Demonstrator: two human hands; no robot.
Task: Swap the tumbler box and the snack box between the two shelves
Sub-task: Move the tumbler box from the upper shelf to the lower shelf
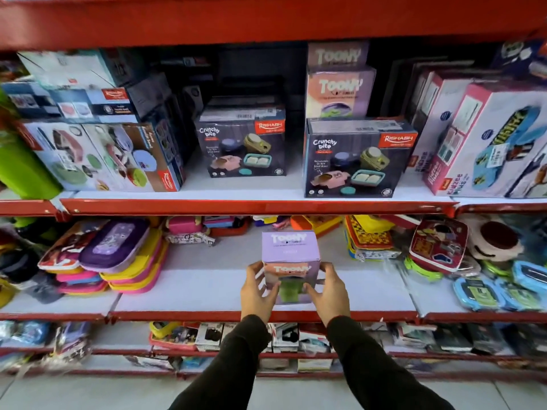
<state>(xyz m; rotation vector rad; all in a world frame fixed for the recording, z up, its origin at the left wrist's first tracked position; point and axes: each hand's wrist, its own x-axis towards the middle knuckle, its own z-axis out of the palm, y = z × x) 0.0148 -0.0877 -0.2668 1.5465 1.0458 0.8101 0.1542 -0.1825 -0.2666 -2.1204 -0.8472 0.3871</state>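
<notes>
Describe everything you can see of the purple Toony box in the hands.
The Toony tumbler box is a small upright cardboard carton, lilac on top, with a peach front panel picturing a green tumbler. It stands closed near the front edge of the lower shelf, gripped by the left hand and the right hand at its sides.

Tumbler box (290, 261) on lower shelf (189, 294), between both hands; snack box (356, 158) on upper shelf (236, 189), right.

Bare white lower shelf (207, 279) lies open left and right of the tumbler box (290, 261); stacked pouches (118, 261) left, lunch boxes (444, 247) right hem it.
</notes>
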